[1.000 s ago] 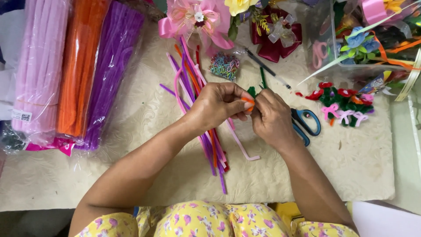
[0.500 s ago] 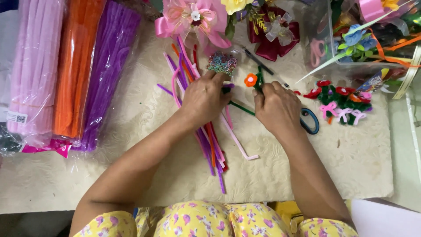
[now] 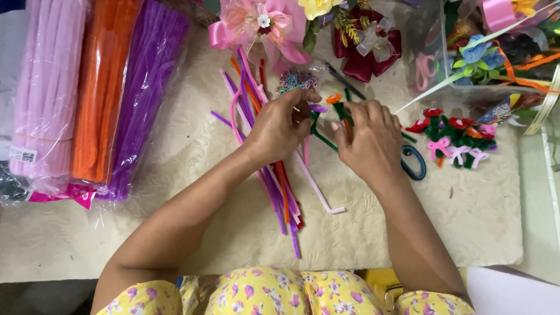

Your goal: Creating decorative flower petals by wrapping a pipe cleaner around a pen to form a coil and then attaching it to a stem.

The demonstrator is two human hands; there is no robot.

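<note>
Head view, looking down on a cream textured mat covering the work surface.

Left hand: fingers curled together, thumb and fingertips pinched on a small purple fuzzy piece at the top of the green pipe-cleaner stem. Right hand: fingers bent and closed around the same stem, just below a small orange pipe-cleaner flower that stands up between the 2 hands. The hands almost touch; the stem runs between them above the mat.

Under the left wrist: a loose bundle of pink, purple, orange and red pipe cleaners, fanned out on the mat, 1 pale pink one bent at its lower end. Just right of the right hand: blue-handled scissors, partly hidden by the hand.

Further right: a cluster of finished small red, pink and green pipe-cleaner flowers and bows. Above the hands: a pink ribbon bow flower and a dark red ribbon flower.

Far left: 3 plastic-wrapped packs of pipe cleaners, pale pink, orange, purple, lying side by side.
</note>
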